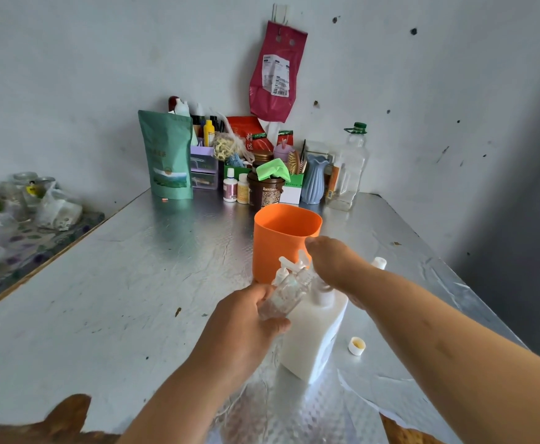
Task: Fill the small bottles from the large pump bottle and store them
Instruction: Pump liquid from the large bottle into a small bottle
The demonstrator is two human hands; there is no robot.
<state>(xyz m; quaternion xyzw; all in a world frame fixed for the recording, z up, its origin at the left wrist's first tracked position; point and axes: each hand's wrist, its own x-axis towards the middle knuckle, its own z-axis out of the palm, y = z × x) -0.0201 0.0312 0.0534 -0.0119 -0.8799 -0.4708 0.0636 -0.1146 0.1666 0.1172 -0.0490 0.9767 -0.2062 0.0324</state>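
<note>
Small bottle (283,294) in question — clear and tilted — is clamped in the left hand (246,325) with its open mouth up at the spout of the big white pump bottle (316,331), which stands on the foil-covered table (118,283) while the right hand (336,264) rests curled on the pump head. Filling looks underway, not finished. A loose cap (357,345) lies near the base and a capped little bottle (379,263) shows behind the right wrist — capping and storing, likely in the orange cup (281,241) just behind, seem left to do.
</note>
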